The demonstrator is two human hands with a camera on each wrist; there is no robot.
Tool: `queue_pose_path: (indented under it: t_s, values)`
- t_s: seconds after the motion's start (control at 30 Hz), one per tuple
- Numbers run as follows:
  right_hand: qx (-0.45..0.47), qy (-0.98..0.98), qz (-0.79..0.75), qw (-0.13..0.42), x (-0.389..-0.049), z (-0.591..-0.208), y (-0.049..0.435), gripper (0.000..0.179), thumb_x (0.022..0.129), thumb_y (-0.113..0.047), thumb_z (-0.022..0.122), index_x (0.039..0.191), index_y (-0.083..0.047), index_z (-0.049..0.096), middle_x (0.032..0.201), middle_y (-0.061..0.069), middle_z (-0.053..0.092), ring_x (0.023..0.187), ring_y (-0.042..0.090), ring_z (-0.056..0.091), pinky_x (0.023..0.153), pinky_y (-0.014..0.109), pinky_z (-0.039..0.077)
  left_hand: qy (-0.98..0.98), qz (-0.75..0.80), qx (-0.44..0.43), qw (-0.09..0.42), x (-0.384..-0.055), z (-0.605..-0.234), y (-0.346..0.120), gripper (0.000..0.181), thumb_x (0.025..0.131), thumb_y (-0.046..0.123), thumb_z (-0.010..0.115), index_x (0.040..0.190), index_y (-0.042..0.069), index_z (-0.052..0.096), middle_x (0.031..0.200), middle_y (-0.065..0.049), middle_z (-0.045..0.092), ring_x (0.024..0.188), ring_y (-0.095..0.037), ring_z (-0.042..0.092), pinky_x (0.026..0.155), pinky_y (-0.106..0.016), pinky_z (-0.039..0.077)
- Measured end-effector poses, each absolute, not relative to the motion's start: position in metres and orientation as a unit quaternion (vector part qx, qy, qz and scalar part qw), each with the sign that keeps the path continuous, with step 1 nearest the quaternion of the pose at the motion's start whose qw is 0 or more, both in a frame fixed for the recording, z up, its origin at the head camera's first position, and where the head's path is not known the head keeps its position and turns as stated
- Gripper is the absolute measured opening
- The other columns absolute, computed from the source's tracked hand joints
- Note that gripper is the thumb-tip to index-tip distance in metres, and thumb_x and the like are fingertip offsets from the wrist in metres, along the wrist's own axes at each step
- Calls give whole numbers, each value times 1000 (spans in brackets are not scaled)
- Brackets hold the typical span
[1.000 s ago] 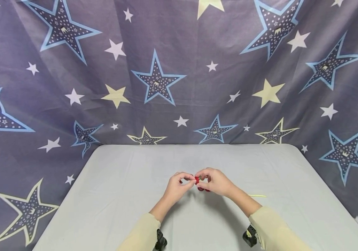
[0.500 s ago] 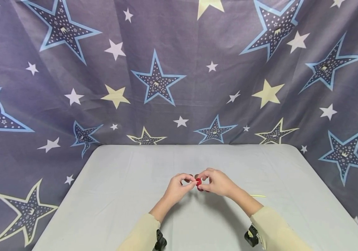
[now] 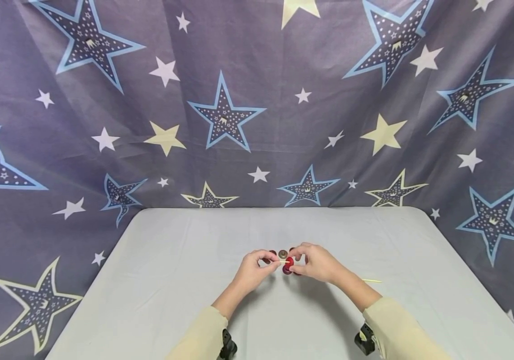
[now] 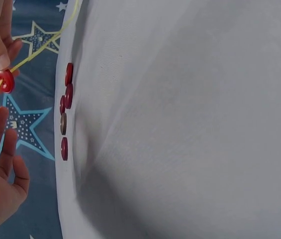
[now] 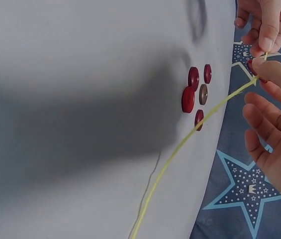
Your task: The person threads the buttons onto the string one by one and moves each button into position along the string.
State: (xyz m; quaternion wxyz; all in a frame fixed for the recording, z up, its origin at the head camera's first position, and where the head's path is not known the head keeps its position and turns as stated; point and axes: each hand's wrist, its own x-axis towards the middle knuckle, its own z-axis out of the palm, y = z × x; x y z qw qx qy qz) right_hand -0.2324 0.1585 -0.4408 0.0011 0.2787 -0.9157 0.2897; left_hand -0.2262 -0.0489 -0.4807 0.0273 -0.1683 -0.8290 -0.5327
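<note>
My right hand (image 3: pixel 317 262) pinches a red button (image 4: pixel 5 81) by its edge, above the table. A yellow string (image 5: pixel 180 144) runs through the button, with its long part trailing down past my right hand. On the other side of the button, my left hand (image 3: pixel 251 271) pinches the string's short end between thumb and index finger. In the left wrist view the string's tip shows on the left hand's side of the button. Below the hands lie several loose dark red buttons (image 5: pixel 193 78) and one brown button (image 4: pixel 63 124).
The table (image 3: pixel 185 250) has a pale cloth over it. A curtain (image 3: pixel 257 100) printed with stars hangs behind and on both sides. Part of the yellow string shows to the right of my right forearm (image 3: pixel 359 291).
My right hand and the button have shifted slightly right, away from the left hand. More string now shows between them, and the button's face has turned into view.
</note>
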Motion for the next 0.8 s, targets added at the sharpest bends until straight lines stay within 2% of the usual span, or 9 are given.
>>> queue_pose_path:
  t_s: [0.07,0.23,0.47,0.6,0.8]
  values:
    - [280,-916,288,3,-232,-442,160,23,77,-18,74,98,-11,69,83,6,62,64,5,45,57,18,39,-829,-531,-173,29,-227,-482,-49,9,84,24,69,85,15,69,88,0,68,84,-18,58,71,-23,43]
    - [282,-914,292,6,-232,-443,164,23,77,-17,74,98,-8,68,82,6,62,65,9,48,58,19,39,-829,-528,-179,32,-229,-485,-49,9,85,23,69,84,14,69,85,0,68,81,-10,58,73,-27,46]
    - [265,-920,288,-6,-232,-446,170,27,78,-19,74,101,-7,68,83,4,62,67,12,51,59,19,40,-831,-531,-167,17,-228,-486,-50,7,84,21,69,84,13,69,85,-1,67,80,-12,57,69,-22,45]
    - [269,-920,286,-4,-232,-447,174,26,78,-18,74,101,-7,69,84,5,63,69,19,54,59,20,40,-832,-530,-164,15,-228,-489,-51,8,84,22,70,84,14,69,85,0,67,79,-11,56,67,-20,46]
    - [265,-923,280,1,-233,-449,181,24,78,-19,73,99,-9,69,83,5,63,69,18,54,59,20,41,-829,-535,-164,11,-228,-492,-53,9,84,22,70,85,13,69,84,-1,67,78,-9,56,67,-20,47]
